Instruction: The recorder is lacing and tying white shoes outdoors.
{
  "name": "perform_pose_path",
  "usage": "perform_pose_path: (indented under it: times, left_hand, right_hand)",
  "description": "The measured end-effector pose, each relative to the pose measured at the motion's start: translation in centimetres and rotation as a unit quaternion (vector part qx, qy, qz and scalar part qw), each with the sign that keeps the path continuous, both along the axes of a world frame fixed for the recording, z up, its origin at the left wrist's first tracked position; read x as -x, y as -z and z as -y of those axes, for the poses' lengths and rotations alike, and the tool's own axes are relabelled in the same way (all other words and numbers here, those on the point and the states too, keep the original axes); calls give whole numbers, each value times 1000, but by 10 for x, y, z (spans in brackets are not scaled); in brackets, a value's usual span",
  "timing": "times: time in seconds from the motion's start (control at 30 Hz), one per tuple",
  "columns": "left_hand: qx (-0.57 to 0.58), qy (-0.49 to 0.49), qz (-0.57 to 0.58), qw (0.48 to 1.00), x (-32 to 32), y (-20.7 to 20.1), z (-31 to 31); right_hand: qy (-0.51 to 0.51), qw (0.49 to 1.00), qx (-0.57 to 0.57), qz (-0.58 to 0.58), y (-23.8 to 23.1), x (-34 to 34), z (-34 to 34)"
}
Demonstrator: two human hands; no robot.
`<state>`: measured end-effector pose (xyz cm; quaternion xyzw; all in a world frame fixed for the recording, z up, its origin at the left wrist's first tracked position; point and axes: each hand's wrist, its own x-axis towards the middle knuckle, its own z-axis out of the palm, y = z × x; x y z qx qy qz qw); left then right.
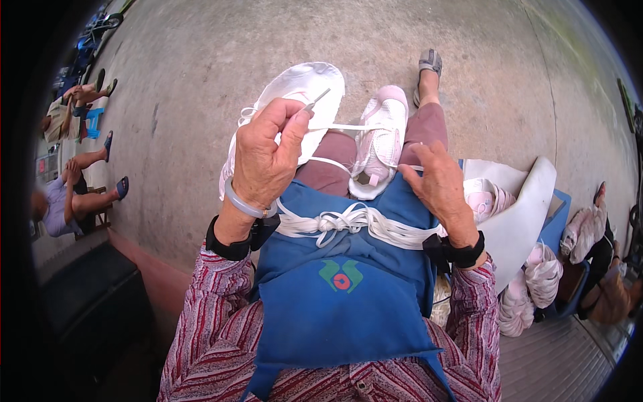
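Observation:
My left hand [271,144] is closed, thumb and forefinger pinching a thin grey rod [318,99] that points up and to the right. A white shoelace [345,126] runs from that hand to a white and pink shoe [382,137], which rests toe away at my knees. Beside the shoe's heel is my right hand [439,187], thumb and forefinger apart; a bit of white lace shows between them. Behind my left hand lies a large white, curved-edged piece [325,77]. A knotted bundle of white laces [335,221] lies across my blue apron [341,308].
At my right, a white sheet-lined container [516,234] holds pinkish shoes [485,201]. More bundled shoes [529,288] sit beyond it, near a blue stool [556,228]. People sit at far left and far right on the concrete [201,47]. A dark box [87,301] stands lower left.

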<state>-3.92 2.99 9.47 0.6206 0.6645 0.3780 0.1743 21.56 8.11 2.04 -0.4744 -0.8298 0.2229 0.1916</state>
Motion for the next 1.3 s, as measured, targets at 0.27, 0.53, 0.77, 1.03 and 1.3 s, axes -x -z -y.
perform_pose_path:
  times: [0.27,0.53,0.77,1.03,1.3]
  left_hand:
    - [59,-45,180,981,14,5,7]
    - [100,-50,196,974,16,18,9]
    - [196,75,73,975,-8,44,-15]
    - [121,116,-21,986,-39,95,-50]
    - [299,106,-105,942,-47,123,-67]
  right_hand:
    - [-96,989,17,108,29,-1,-1]
    - [0,974,-57,218,2,-60,-35]
    - [74,980,19,183,10,-73,-32]
    - [27,999,9,27,15,-5,-31]
    - [-47,991,55,113,52,10,-49]
